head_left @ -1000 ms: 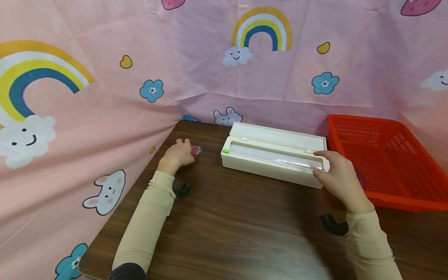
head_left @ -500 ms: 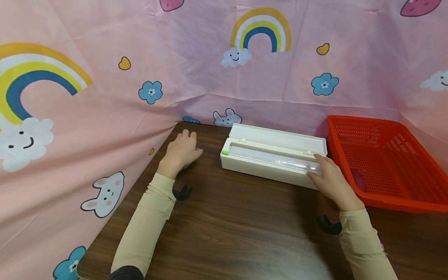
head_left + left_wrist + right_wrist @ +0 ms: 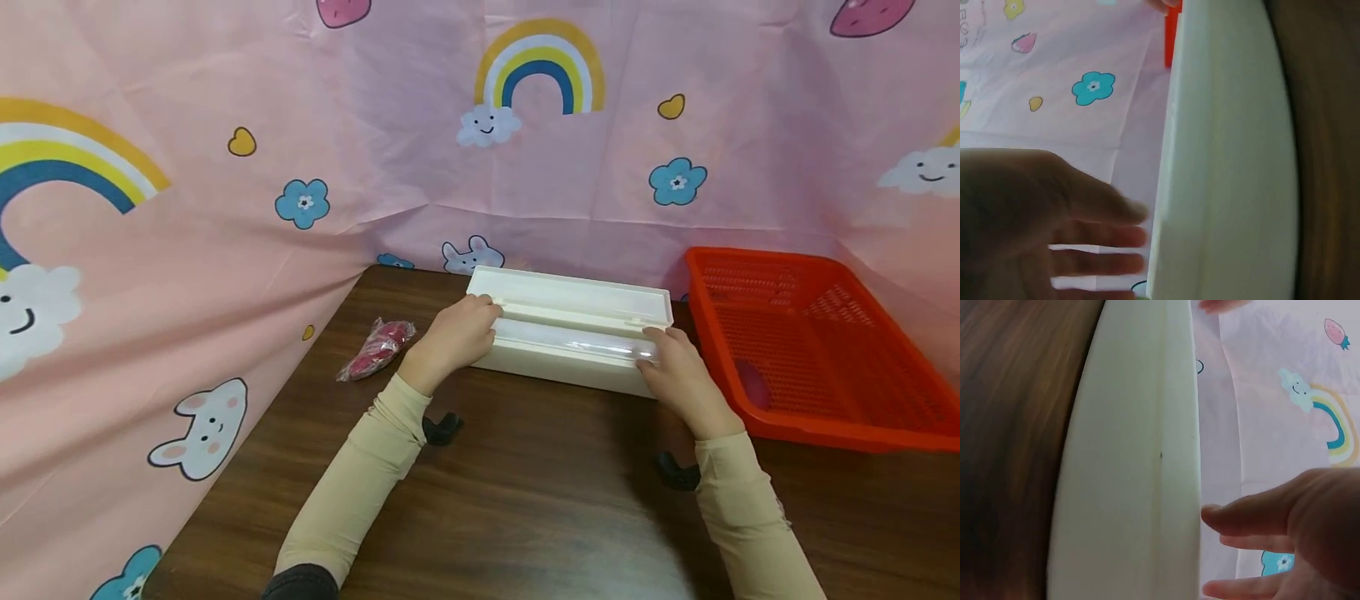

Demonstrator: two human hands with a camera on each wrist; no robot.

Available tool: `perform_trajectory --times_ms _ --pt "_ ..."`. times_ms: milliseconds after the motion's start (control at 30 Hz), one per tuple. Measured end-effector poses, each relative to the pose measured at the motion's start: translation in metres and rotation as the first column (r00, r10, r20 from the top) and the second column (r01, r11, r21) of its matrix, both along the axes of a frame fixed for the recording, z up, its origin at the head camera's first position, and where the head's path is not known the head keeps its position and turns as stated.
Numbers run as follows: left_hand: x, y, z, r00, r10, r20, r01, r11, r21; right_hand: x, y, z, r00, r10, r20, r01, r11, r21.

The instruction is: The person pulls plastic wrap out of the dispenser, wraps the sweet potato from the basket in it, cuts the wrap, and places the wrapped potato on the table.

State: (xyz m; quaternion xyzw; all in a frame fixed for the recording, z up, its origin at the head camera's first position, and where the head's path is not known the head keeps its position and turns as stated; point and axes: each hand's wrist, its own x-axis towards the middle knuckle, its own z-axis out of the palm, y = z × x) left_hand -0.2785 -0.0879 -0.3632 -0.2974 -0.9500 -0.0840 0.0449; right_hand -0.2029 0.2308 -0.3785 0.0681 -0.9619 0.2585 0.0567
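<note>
A long white plastic box (image 3: 558,372) stands on the table with its lid (image 3: 577,293) flipped back. Inside lies a roll of clear film (image 3: 566,339). My left hand (image 3: 457,332) reaches over the box's left end, fingers pointing down at its opening. Over the right end is my right hand (image 3: 686,379), thumb at the front edge and fingers spread above the roll. In the left wrist view the fingers (image 3: 1107,234) look fairly straight beside the box's top edge. The right wrist view shows the thumb (image 3: 1247,515) close to that edge. Contact with the roll cannot be made out.
A pinkish-red item in clear film (image 3: 377,349) lies on the table left of my left hand. At the right stands a red plastic basket (image 3: 840,437) with a dark pink rounded object (image 3: 752,384) in it. A patterned pink cloth (image 3: 405,158) hangs behind the table (image 3: 540,500).
My left hand has left the film-wrapped item on the table and moved right to the box's left end. The right hand stays at the box's right end. The view has shifted slightly right.
</note>
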Motion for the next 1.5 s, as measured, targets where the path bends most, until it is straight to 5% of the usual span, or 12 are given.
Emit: perform_trajectory --times_ms 167,367,600,767,1000,1267,1500 --pt "-0.010 0.004 0.003 0.984 0.061 0.166 -0.055 0.998 -0.039 -0.008 -0.014 0.002 0.999 0.011 0.042 -0.013 0.999 0.034" --pt "-0.012 0.019 0.011 0.975 0.018 0.223 -0.015 1.000 -0.018 -0.012 -0.008 0.012 0.999 0.036 0.037 -0.039 0.996 0.081" --pt "-0.005 0.029 0.010 0.985 0.018 0.172 -0.002 0.996 -0.093 -0.009 0.003 0.015 0.994 0.050 0.097 -0.061 0.990 0.123" --pt "-0.004 0.031 0.010 0.984 0.035 0.176 -0.018 0.995 -0.095 -0.011 0.002 0.012 0.996 0.062 0.056 -0.071 0.985 0.156" --pt "-0.013 0.029 0.000 0.982 0.030 0.185 -0.017 0.997 -0.069 -0.021 0.000 -0.004 0.997 0.073 0.017 -0.075 0.976 0.207" --pt "-0.026 0.021 -0.010 0.989 0.047 0.139 -0.048 0.999 0.005 -0.026 0.005 -0.013 0.993 -0.008 -0.115 0.019 0.995 0.098" --pt "-0.036 0.013 -0.013 0.989 0.033 0.144 -0.045 0.995 0.084 -0.029 0.012 -0.014 0.992 -0.039 -0.118 0.046 0.998 0.052"
